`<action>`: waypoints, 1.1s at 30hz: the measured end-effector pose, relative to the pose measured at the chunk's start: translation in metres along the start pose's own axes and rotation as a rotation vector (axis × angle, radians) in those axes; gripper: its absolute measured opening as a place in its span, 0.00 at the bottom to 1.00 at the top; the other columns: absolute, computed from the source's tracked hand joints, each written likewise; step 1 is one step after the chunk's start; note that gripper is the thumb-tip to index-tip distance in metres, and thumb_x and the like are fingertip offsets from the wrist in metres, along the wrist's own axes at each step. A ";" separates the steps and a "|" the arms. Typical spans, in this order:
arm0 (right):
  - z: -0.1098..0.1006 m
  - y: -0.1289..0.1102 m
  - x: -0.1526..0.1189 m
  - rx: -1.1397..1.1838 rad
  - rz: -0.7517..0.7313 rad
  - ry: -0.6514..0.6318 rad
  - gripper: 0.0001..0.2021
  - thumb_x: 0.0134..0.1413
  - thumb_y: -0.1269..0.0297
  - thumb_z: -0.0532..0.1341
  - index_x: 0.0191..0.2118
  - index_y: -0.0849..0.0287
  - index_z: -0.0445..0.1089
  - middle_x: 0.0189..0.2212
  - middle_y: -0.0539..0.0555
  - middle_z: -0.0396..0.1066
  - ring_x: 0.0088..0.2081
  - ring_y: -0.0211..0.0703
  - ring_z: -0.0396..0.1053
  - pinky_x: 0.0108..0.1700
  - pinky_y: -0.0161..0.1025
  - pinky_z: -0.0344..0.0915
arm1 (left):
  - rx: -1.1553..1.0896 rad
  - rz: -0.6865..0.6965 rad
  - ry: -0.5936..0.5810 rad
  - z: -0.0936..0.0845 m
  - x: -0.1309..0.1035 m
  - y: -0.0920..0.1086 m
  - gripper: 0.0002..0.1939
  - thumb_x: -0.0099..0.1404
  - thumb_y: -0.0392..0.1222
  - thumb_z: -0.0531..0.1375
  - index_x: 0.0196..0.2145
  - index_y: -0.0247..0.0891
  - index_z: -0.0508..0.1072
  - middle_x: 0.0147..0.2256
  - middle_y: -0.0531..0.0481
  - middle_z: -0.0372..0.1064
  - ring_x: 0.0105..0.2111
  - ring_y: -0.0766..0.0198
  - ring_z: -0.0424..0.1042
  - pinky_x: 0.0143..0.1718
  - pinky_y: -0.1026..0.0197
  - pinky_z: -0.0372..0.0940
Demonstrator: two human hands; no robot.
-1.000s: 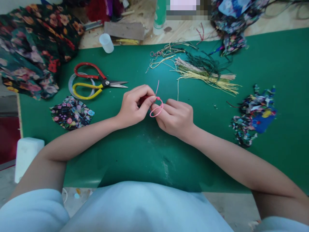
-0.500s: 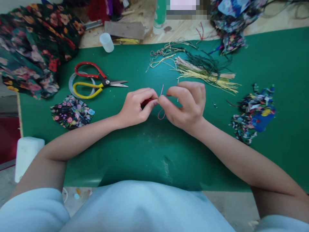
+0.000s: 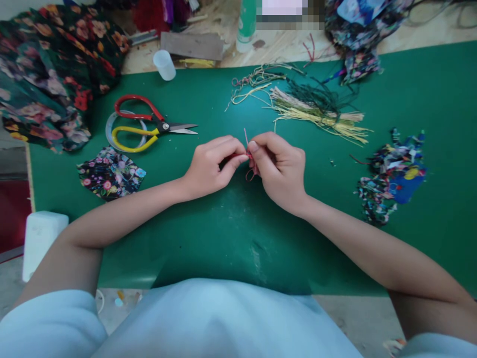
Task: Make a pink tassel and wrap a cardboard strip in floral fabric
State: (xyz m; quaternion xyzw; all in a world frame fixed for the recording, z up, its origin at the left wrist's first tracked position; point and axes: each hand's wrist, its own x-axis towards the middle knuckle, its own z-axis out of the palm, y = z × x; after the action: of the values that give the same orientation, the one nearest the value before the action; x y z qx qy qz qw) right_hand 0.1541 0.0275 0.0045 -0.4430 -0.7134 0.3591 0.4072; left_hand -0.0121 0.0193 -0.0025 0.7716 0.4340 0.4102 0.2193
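Head view: the left hand (image 3: 212,166) pinches pink cord (image 3: 251,161) between thumb and forefinger. The right hand (image 3: 282,174), fingers curled, pinches the same cord. The cord sits between the fingertips, above the table (image 3: 208,233), its small loop below.

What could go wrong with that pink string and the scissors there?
The pink cord between the left grip and the right grip looks thin, so it might slip away. The red-and-yellow-handled scissors lie with blades slightly apart and tips near the left grip, so a careless move could mean a poke.
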 end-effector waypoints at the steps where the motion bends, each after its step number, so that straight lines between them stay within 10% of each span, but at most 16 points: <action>1: 0.000 -0.001 -0.001 0.036 0.022 -0.008 0.14 0.68 0.58 0.56 0.29 0.56 0.64 0.19 0.45 0.64 0.21 0.33 0.61 0.28 0.34 0.59 | 0.019 0.021 0.002 0.001 -0.001 0.000 0.19 0.72 0.51 0.55 0.28 0.37 0.69 0.25 0.52 0.69 0.26 0.69 0.68 0.30 0.64 0.60; 33: -0.001 0.002 0.000 0.112 0.083 -0.033 0.18 0.66 0.51 0.57 0.28 0.57 0.64 0.20 0.45 0.59 0.24 0.33 0.54 0.30 0.36 0.55 | 0.042 0.086 -0.086 0.000 -0.002 -0.003 0.08 0.71 0.38 0.57 0.33 0.36 0.69 0.29 0.53 0.71 0.31 0.70 0.71 0.32 0.68 0.62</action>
State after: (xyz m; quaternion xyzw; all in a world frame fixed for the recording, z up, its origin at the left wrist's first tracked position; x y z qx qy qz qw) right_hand 0.1551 0.0286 0.0035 -0.4428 -0.6800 0.4223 0.4040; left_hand -0.0146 0.0198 -0.0052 0.8110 0.3989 0.3765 0.2036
